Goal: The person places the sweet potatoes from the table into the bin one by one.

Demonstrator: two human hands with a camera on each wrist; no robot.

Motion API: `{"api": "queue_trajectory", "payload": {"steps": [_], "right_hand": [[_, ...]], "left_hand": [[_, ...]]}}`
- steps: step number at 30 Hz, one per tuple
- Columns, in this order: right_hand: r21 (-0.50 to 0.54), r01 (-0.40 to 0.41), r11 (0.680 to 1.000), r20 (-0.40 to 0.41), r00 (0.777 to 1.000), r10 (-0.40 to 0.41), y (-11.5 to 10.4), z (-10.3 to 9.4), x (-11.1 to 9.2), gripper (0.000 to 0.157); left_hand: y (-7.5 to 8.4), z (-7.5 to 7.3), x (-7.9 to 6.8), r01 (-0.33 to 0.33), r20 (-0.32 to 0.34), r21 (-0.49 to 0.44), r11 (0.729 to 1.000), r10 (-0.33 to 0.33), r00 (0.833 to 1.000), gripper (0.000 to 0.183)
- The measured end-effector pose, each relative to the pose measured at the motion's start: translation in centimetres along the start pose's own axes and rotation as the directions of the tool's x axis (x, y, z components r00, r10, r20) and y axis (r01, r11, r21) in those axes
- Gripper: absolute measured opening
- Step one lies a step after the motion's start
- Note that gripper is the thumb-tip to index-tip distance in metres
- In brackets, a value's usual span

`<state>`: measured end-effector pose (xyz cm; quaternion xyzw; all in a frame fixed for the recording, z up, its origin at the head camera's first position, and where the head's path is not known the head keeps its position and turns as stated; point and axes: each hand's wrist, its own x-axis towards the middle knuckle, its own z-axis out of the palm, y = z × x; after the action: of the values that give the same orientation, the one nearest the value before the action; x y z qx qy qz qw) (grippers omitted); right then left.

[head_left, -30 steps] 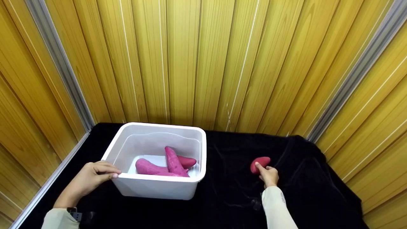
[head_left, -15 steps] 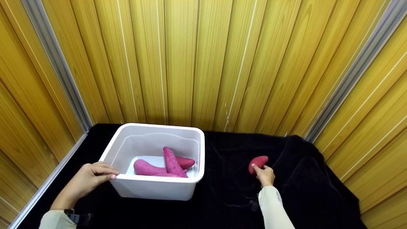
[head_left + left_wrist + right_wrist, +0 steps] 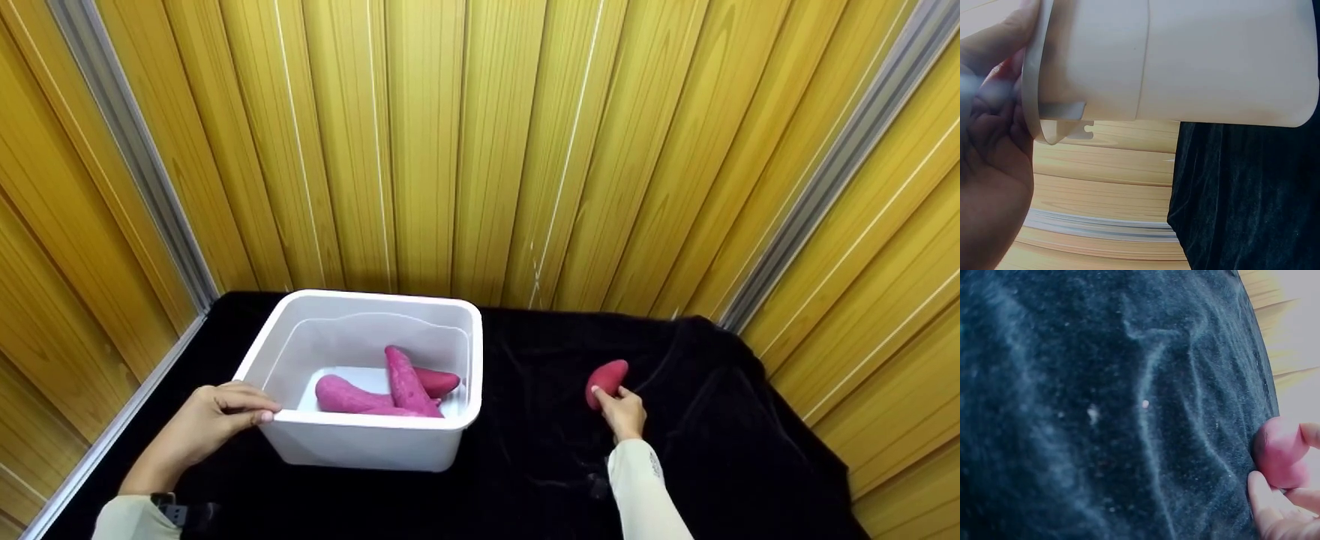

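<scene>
On the right, my right hand [image 3: 625, 415] pinches a red sweet potato [image 3: 609, 377] between thumb and fingers. Its far end points up and away in the head view. The right wrist view catches the rounded near end of this sweet potato [image 3: 1279, 451] with the fingertips around it, close over the black cloth. My left hand [image 3: 206, 424] grips the near left corner of a white plastic tub [image 3: 367, 448] by its rim, thumb on the near side. Inside the tub lie purple sweet potatoes [image 3: 406, 381] crossing each other, and a redder one [image 3: 439, 382] partly behind them.
Creased black velvet cloth [image 3: 540, 420] covers the table under the tub and the right hand. Yellow wood-patterned panels [image 3: 495, 150] rise behind and on both sides, with grey metal strips [image 3: 142, 150] at the corners. The tub stands near the back panel.
The red sweet potato in my right hand has tipped, its far end turning more upright. That hand has shifted slightly left in the view. My left hand keeps its hold on the tub rim.
</scene>
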<state>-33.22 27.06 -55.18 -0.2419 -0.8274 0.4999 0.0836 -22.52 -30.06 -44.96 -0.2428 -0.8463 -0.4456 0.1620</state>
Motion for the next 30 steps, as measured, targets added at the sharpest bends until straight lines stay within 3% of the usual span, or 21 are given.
{"api": "queue_trajectory", "payload": {"steps": [11,17,21,30], "right_hand": [[-0.034,0.026,0.999,0.020,0.999,-0.025,0.6,0.1,0.0,0.068],[0.002,0.026,1.000,0.045,0.999,-0.026,0.9,-0.1,-0.2,0.070],[0.013,0.024,1.000,0.062,0.998,-0.025,0.9,-0.4,-0.2,0.071],[0.190,0.018,0.982,0.102,0.994,-0.038,1.3,-0.7,0.1,0.068]], "left_hand": [[0.2,0.0,-0.1,0.030,0.004,0.027,0.999,-0.030,1.000,0.014],[0.1,0.0,-0.1,0.009,0.011,0.022,1.000,-0.010,1.000,0.015],[0.1,0.0,-0.1,0.036,0.013,0.048,0.998,-0.037,0.999,0.014],[0.2,0.0,-0.2,0.071,0.000,0.071,0.995,-0.072,0.997,0.014]]}}
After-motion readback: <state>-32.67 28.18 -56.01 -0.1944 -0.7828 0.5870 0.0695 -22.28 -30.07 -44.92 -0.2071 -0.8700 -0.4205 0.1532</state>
